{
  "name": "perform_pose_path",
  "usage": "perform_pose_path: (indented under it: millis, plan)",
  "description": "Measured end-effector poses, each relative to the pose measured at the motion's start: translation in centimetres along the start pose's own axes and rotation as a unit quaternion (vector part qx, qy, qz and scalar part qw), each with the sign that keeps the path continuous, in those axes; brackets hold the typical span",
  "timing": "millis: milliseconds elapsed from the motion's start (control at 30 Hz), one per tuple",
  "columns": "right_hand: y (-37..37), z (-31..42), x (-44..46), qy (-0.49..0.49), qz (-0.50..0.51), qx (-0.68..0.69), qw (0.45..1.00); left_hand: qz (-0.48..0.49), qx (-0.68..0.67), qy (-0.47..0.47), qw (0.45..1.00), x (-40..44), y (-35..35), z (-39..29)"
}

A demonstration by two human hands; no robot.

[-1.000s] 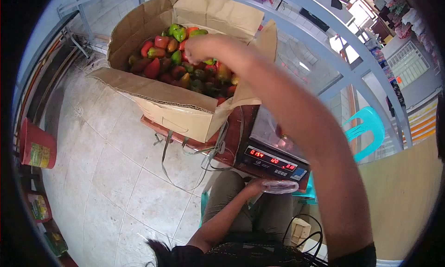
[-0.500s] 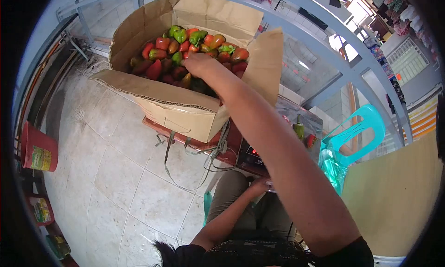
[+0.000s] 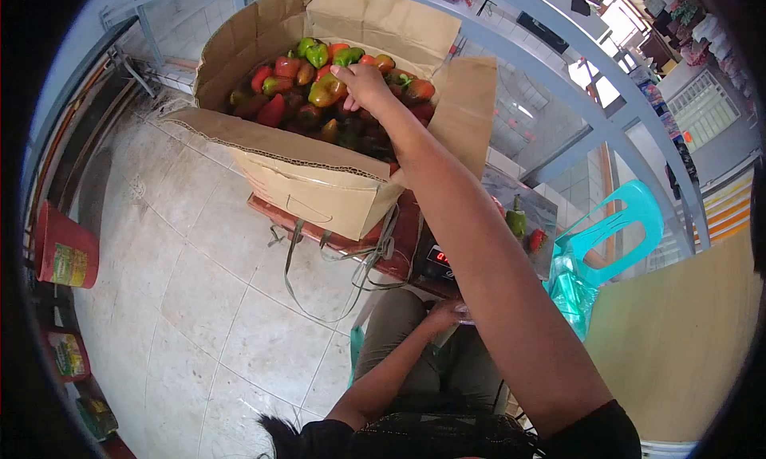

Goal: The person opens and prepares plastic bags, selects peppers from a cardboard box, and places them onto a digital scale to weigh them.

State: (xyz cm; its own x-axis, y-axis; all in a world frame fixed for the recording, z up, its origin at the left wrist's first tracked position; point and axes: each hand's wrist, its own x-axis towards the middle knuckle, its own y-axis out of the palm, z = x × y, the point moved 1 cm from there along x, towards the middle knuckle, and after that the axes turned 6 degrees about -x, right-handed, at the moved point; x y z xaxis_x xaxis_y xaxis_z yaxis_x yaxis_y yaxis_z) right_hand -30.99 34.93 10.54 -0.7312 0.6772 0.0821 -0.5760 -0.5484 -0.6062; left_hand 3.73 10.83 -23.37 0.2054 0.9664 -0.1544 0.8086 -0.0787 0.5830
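Observation:
My right hand (image 3: 363, 87) is over the open cardboard box (image 3: 307, 189), its fingers closed on a green-orange pepper (image 3: 325, 90) above the other peppers. Red, green and orange peppers fill the box. Low in front of my lap, my left hand (image 3: 444, 317) holds a clear plastic bag (image 3: 464, 315), partly hidden by my right forearm. The digital scale (image 3: 438, 261) is beside the box, largely covered by that forearm. On its plate lie a green pepper (image 3: 516, 218) and a red pepper (image 3: 538, 240).
A turquoise chair (image 3: 630, 228) with a green plastic bag (image 3: 571, 299) stands at the right, near a wooden panel (image 3: 678, 331). Loose straps (image 3: 291, 275) hang from the red table (image 3: 399, 252). Red pots (image 3: 68, 248) line the left side. A metal-framed glass barrier stands behind the box.
My right hand first reached deeper among the peppers, then rose slightly with the green-orange one. The box has shifted a little to the right. My left hand has stayed low with the bag.

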Motion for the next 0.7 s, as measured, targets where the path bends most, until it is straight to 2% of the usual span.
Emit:
perform_pose_path:
  millis: [33,67,100,133,167,233,267,333,400,433,500,533,633,667,700]
  plan:
    - [-0.2,0.3,-0.3,0.020,0.008,-0.014,1.000,-0.001,0.026,-0.009,1.000,-1.3,0.9,-3.5]
    - [-0.1,0.8,-0.9,-0.076,-0.089,-0.107,0.987,-0.002,0.068,-0.001,0.998,-1.5,1.0,-4.4]
    - [0.3,1.2,-1.8,-0.171,-0.182,-0.198,0.948,-0.005,0.110,0.007,0.994,-1.7,1.0,-4.8]
    - [0.7,1.8,-2.3,-0.261,-0.270,-0.282,0.883,-0.008,0.166,0.032,0.986,-1.4,0.8,-3.9]
    - [0.9,2.4,-1.8,-0.288,-0.190,-0.263,0.901,-0.012,0.220,0.056,0.974,-1.2,0.6,-3.8]
    - [1.7,4.1,-0.3,-0.332,-0.020,-0.219,0.917,0.034,0.220,-0.018,0.975,-0.7,0.6,-4.8]
    - [2.8,4.8,0.7,-0.363,0.004,-0.210,0.908,0.059,0.219,-0.058,0.972,-0.8,0.8,-5.2]
    - [5.1,6.0,2.6,-0.422,0.049,-0.193,0.885,-0.019,0.204,0.083,0.975,-1.0,1.4,-4.2]
    - [5.9,6.4,2.6,-0.397,0.068,-0.311,0.861,-0.058,0.088,0.102,0.989,-0.7,1.4,-3.1]
    - [6.3,6.7,2.3,-0.384,0.076,-0.367,0.844,-0.059,-0.022,0.050,0.997,-0.6,1.3,-2.5]
    - [6.3,6.3,1.6,-0.353,0.049,-0.360,0.862,-0.044,-0.127,0.015,0.991,-0.7,0.9,-2.4]
    - [6.3,6.0,1.4,-0.336,0.036,-0.358,0.870,-0.028,-0.123,0.033,0.991,-0.8,0.9,-2.8]
    - [4.9,4.0,2.2,-0.205,0.069,-0.398,0.892,-0.007,-0.124,0.004,0.992,-0.7,0.7,-2.9]
    - [4.1,3.2,2.1,-0.207,0.057,-0.335,0.917,-0.010,-0.086,0.016,0.996,-0.5,0.6,-3.0]
    - [3.1,3.8,1.2,-0.220,0.049,-0.324,0.919,-0.014,-0.048,0.029,0.998,-0.3,0.5,-3.3]
